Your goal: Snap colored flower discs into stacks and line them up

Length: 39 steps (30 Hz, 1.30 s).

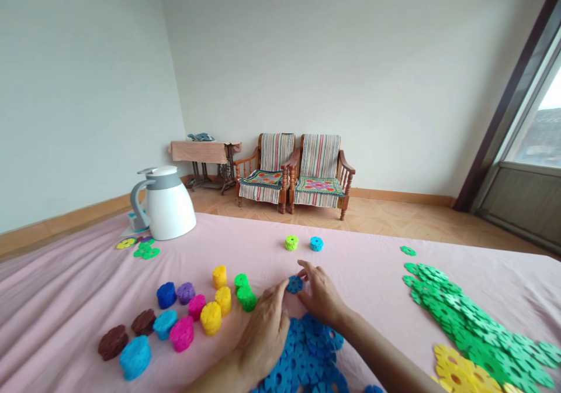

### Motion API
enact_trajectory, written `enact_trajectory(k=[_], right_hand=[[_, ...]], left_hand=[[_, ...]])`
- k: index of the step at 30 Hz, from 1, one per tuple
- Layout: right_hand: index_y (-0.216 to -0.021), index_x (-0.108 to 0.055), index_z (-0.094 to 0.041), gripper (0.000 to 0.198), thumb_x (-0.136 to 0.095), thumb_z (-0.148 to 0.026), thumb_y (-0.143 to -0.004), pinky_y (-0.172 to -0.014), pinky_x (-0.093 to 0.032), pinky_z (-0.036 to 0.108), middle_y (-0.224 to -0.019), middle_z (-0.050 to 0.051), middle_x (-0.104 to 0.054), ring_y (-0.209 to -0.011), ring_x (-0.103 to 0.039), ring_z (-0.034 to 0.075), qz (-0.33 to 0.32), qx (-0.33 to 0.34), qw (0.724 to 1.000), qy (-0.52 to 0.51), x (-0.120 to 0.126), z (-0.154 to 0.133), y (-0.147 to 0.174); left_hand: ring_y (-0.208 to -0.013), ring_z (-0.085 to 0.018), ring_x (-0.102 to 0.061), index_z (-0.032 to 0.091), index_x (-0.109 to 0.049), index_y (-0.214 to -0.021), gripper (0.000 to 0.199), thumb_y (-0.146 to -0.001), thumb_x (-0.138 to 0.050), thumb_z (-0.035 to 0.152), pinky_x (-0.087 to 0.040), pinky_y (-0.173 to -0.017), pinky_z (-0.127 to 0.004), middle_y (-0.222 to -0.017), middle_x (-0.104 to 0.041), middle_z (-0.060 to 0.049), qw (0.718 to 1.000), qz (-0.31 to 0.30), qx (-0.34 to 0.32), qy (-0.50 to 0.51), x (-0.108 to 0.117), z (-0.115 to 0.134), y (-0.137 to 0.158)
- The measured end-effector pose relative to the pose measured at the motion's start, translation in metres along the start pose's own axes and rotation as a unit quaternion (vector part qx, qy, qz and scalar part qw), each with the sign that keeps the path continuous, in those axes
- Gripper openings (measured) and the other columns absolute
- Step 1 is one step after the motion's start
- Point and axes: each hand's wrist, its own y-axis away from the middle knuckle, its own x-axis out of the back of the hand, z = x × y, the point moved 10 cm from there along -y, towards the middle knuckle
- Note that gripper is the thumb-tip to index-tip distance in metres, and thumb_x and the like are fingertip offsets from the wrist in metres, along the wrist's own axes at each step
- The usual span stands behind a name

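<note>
A dark blue notched snowflake disc (295, 284) lies flat between my two hands; how many lie under it I cannot tell. My left hand (265, 330) grips its left edge, fingers pressed together. On the other side, my right hand (321, 293) curves its thumb and fingers around the right edge. Just below my hands spreads a loose pile of blue snowflake discs (302, 352), partly covered by my left hand and right forearm. Left of my left hand stand short stacks of discs, among them a green stack (246, 298) and a yellow stack (211, 318).
Pink cloth (359, 323) covers the table. Farther left are magenta (182, 333), light blue (135, 358) and brown stacks (113, 342). A white jug (170, 209) stands at the back left. Lime (291, 242) and cyan stacks (316, 244) sit ahead; green discs (473, 317) lie right.
</note>
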Motion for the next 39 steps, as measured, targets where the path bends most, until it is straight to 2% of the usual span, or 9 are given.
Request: enact_trajectory(k=[9,16,18,21,24,27,30,34,39], right_hand=[[-0.119,-0.044,-0.010,0.054,-0.041,-0.002,-0.066,-0.086,-0.042,0.031,-0.099,0.010,-0.061,-0.094,-0.053,0.018,0.027,0.024,0.999,-0.017,0.004,-0.003,0.015],[-0.111,-0.048,-0.015,0.047,-0.040,-0.002,-0.066,-0.079,-0.046,0.031,-0.094,0.007,-0.060,-0.086,-0.055,0.016,0.056,0.016,0.998,-0.035,0.023,-0.004,0.021],[-0.109,-0.049,-0.017,0.046,-0.041,-0.002,-0.066,-0.076,-0.046,0.030,-0.091,0.006,-0.061,-0.084,-0.055,0.015,0.045,0.016,0.998,-0.045,0.024,-0.013,0.022],[-0.106,-0.051,-0.018,0.045,-0.042,-0.002,-0.065,-0.075,-0.046,0.030,-0.088,0.004,-0.061,-0.083,-0.056,0.016,0.011,0.021,0.998,-0.063,0.017,-0.033,0.021],[-0.106,-0.051,-0.018,0.045,-0.042,-0.002,-0.065,-0.072,-0.046,0.027,-0.087,0.004,-0.062,-0.080,-0.057,0.014,-0.016,0.016,0.996,-0.092,0.005,-0.050,0.018],[-0.109,-0.049,-0.018,0.046,-0.040,-0.002,-0.067,-0.069,-0.045,0.024,-0.091,0.005,-0.063,-0.079,-0.057,0.013,-0.034,0.009,0.993,-0.109,-0.009,-0.063,0.014],[-0.109,-0.050,-0.017,0.046,-0.039,-0.001,-0.068,-0.069,-0.044,0.023,-0.092,0.005,-0.064,-0.079,-0.058,0.013,-0.049,0.012,0.993,-0.107,-0.021,-0.072,0.010],[-0.105,-0.053,-0.015,0.044,-0.039,0.000,-0.066,-0.073,-0.044,0.023,-0.092,0.006,-0.064,-0.082,-0.058,0.014,-0.058,0.021,0.994,-0.091,-0.033,-0.077,0.004],[-0.109,-0.051,-0.014,0.048,-0.039,0.000,-0.064,-0.073,-0.044,0.023,-0.093,0.007,-0.065,-0.084,-0.059,0.014,-0.071,0.010,0.992,-0.101,-0.049,-0.077,-0.001]], left_hand=[[-0.118,-0.020,-0.046,0.017,-0.041,-0.129,0.053,-0.077,-0.038,0.006,-0.038,-0.101,-0.041,-0.127,-0.051,-0.009,1.000,0.005,-0.007,0.028,0.005,0.009,0.001],[-0.116,-0.020,-0.048,0.023,-0.042,-0.126,0.043,-0.084,-0.043,0.018,-0.041,-0.099,-0.037,-0.128,-0.049,-0.009,0.998,0.030,-0.010,0.049,0.047,0.024,0.028],[-0.110,-0.021,-0.053,0.023,-0.043,-0.125,0.041,-0.084,-0.045,0.023,-0.046,-0.093,-0.035,-0.127,-0.050,-0.010,0.996,0.030,0.024,0.075,0.056,0.017,0.043],[-0.108,-0.023,-0.054,0.024,-0.044,-0.123,0.041,-0.083,-0.047,0.028,-0.048,-0.089,-0.034,-0.124,-0.052,-0.009,0.983,0.068,0.109,0.130,0.065,-0.006,0.066],[-0.100,-0.023,-0.058,0.023,-0.038,-0.126,0.047,-0.081,-0.048,0.031,-0.052,-0.081,-0.033,-0.116,-0.056,-0.010,0.957,0.074,0.174,0.218,0.056,-0.025,0.082],[-0.075,-0.019,-0.064,0.020,-0.025,-0.133,0.059,-0.081,-0.048,0.037,-0.054,-0.068,-0.031,-0.086,-0.063,-0.006,0.925,0.043,0.221,0.306,0.036,-0.035,0.089],[-0.062,-0.018,-0.062,0.016,-0.015,-0.137,0.071,-0.080,-0.047,0.043,-0.053,-0.062,-0.030,-0.065,-0.059,0.000,0.906,0.047,0.247,0.340,0.032,-0.040,0.089],[-0.063,-0.019,-0.062,0.012,-0.006,-0.139,0.080,-0.079,-0.049,0.043,-0.051,-0.065,-0.031,-0.065,-0.062,-0.001,0.903,0.028,0.252,0.346,0.032,-0.041,0.084],[-0.063,-0.019,-0.062,0.012,0.000,-0.139,0.081,-0.080,-0.048,0.037,-0.051,-0.064,-0.031,-0.064,-0.060,0.000,0.898,0.015,0.258,0.357,0.032,-0.042,0.081]])
